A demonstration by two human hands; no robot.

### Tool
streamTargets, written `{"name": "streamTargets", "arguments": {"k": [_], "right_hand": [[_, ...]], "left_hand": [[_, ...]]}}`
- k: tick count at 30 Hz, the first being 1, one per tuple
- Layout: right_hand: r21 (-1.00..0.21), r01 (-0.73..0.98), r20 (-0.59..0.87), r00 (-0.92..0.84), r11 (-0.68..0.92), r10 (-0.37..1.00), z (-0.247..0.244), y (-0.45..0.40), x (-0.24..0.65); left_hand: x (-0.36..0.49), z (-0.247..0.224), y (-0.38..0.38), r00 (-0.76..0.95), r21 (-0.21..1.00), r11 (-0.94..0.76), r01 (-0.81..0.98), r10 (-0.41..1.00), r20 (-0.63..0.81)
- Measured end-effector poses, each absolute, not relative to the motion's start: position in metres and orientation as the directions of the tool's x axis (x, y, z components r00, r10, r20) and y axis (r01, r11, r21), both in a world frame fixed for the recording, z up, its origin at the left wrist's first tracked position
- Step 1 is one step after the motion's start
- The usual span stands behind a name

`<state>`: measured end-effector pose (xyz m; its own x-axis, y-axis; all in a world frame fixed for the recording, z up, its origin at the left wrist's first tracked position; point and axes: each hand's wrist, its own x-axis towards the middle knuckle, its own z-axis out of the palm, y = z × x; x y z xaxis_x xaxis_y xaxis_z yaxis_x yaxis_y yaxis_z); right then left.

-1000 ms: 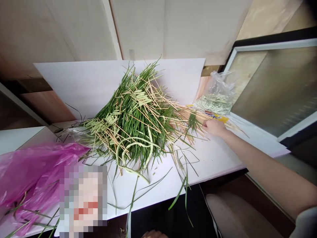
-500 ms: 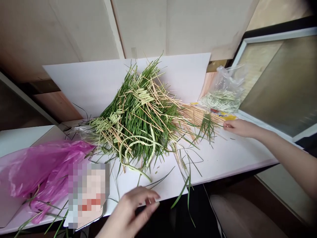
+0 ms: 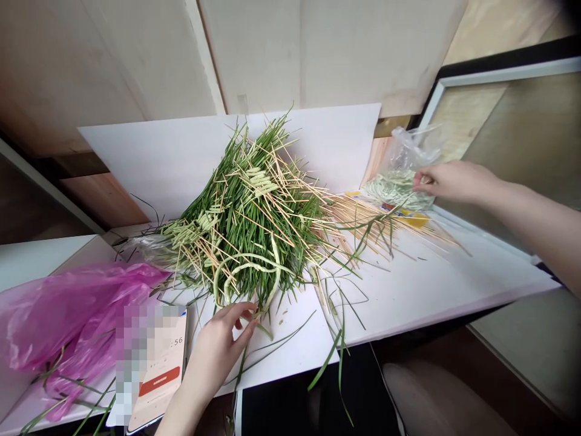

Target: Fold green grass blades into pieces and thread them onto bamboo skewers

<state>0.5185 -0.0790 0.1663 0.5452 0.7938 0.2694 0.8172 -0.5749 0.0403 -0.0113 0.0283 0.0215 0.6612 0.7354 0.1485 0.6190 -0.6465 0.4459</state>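
A heap of green stalks point(image 3: 247, 212) mixed with thin wooden sticks point(image 3: 363, 212) lies on the white table, with short cut bean pieces point(image 3: 261, 181) on top. Long pale green beans point(image 3: 276, 257) curl over its front. My left hand point(image 3: 229, 330) is at their lower end, thumb and fingers bent round one bean. My right hand point(image 3: 454, 180) is raised at the right, in front of the clear bag. Its fingers are pinched on a thin green blade point(image 3: 385, 221) that trails down toward the sticks.
Pink plastic bag point(image 3: 86, 309) and a phone point(image 3: 158, 381) lie at the left front. At the back right stands a clear bag point(image 3: 393, 188) of pale green strips. Loose green blades point(image 3: 340, 357) hang over the table's front edge. A framed panel point(image 3: 512, 157) leans at the right.
My left hand has moved up from the front edge and closed on the long bean. My right hand has risen, drawing the green blade up and straighter. The view has shifted slightly.
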Motion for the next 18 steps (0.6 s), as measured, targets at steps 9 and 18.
{"name": "streamTargets", "arguments": {"k": [9,18], "right_hand": [[0.039,0.921,0.148,0.379,-0.388,0.913,0.121,-0.099,0.459],[-0.103,0.99,0.156,0.108,-0.093,0.982,0.093,-0.138,0.38]], "left_hand": [[-0.021,0.008,0.044,0.827,0.056,-0.858,0.51,0.508,0.24],[-0.009,0.05,0.059,0.78,0.173,-0.895,0.41,0.443,0.442]]}}
